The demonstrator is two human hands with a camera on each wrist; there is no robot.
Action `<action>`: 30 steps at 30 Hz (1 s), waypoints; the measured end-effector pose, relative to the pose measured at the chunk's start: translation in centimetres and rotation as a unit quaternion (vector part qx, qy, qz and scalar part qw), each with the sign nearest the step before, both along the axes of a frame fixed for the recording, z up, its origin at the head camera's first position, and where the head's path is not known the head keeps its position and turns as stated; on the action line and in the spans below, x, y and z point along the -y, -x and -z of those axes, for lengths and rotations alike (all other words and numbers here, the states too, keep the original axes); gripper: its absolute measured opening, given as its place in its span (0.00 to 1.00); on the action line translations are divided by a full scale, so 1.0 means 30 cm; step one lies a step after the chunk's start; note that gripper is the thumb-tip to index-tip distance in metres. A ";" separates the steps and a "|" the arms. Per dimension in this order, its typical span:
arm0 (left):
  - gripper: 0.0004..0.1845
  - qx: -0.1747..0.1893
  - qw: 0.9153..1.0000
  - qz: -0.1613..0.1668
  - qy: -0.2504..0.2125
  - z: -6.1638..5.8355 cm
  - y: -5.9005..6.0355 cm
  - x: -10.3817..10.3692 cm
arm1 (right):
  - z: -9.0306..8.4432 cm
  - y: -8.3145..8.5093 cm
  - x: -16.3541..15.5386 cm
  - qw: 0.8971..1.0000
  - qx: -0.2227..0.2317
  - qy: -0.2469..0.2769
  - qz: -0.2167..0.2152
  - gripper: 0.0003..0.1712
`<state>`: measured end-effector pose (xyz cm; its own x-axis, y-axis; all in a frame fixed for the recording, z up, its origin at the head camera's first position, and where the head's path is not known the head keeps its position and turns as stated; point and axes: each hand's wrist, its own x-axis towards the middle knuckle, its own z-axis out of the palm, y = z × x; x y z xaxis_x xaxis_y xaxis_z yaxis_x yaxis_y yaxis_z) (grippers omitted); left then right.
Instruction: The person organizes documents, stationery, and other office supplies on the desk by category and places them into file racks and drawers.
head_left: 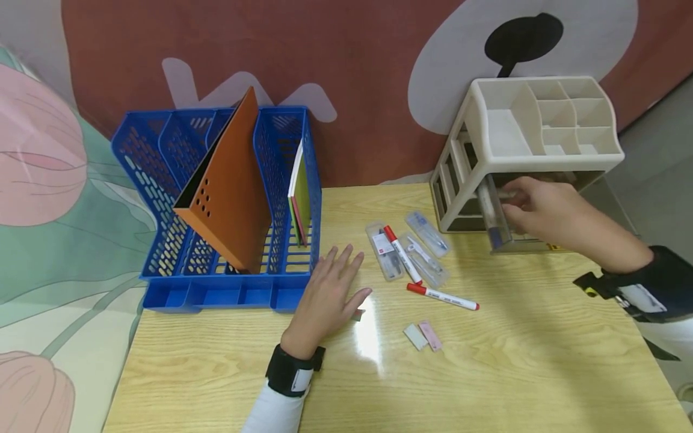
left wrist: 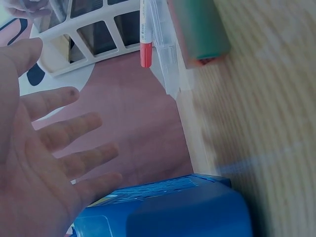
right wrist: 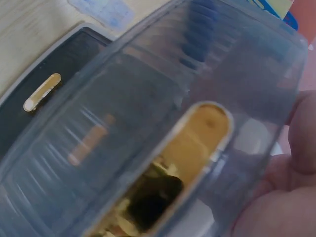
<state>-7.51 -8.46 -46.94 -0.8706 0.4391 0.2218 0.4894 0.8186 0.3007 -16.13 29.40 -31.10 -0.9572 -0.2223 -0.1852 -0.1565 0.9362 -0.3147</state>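
Head view showing right hand [head_left: 547, 210] gripping the translucent drawer [head_left: 495, 219] of the beige organizer [head_left: 541, 129], fingers curling round its front; drawer sitting partly out of its slot at the organizer's lower front, resting over the tabletop [head_left: 514, 373]. Right wrist view looking straight onto the drawer [right wrist: 163, 128] wall, thumb [right wrist: 301, 148] pressing at its edge; contents too blurred to tell. Left hand [head_left: 327, 294] lying flat, grip spread, fingers straight, pinching nothing, just beside the blue file rack [head_left: 216, 198]. Left wrist view confirming open palm [left wrist: 44, 163] with fingers fanned.

Judging progress: early, drawer apparently opened only, nothing visibly going in. Lying loose between rack and organizer: two red-capped markers [head_left: 441, 296], three clear plastic cases [head_left: 428, 258], two small erasers [head_left: 423, 335], one more small piece [head_left: 357, 314] touching the left hand's edge. All of these remaining out on the tabletop, well apart from the right hand. Orange folder [head_left: 230, 192] leaning tilted in the rack, thin books [head_left: 299, 198] standing in the rightmost slot.
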 end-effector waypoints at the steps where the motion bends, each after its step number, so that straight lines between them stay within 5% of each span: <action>1: 0.35 0.000 1.000 0.000 0.000 0.000 0.000 0.000 | -0.005 -0.006 0.001 1.000 -0.003 0.000 -0.002 0.28; 6: 0.35 0.003 1.000 0.000 -0.003 -0.002 -0.001 0.003 | -0.032 -0.045 0.011 0.997 -0.077 -0.009 -0.030 0.21; 11: 0.34 0.008 1.000 0.001 -0.006 -0.003 -0.002 0.002 | -0.053 -0.098 0.035 0.981 -0.186 0.002 -0.051 0.14; 18: 0.34 0.004 1.000 0.000 -0.004 0.000 0.000 0.003 | -0.073 -0.173 0.088 0.968 -0.245 0.015 -0.061 0.16; 21: 0.33 0.002 1.000 -0.001 -0.003 0.001 0.001 0.003 | -0.072 -0.199 0.107 0.954 -0.285 0.032 -0.085 0.17; 26: 0.33 -0.003 1.000 0.001 -0.005 0.005 0.003 0.002 | -0.048 -0.233 0.137 0.917 -0.363 0.056 -0.158 0.22; 30: 0.33 0.000 1.000 0.003 -0.003 0.008 0.005 -0.002 | -0.018 -0.256 0.168 0.911 -0.360 0.075 -0.185 0.35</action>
<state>-7.66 -8.41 -47.17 -0.8677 0.4440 0.2235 0.4949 0.8136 0.3052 -8.45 24.36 -30.57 -0.6729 -0.5262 0.5200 -0.6696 0.7320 -0.1259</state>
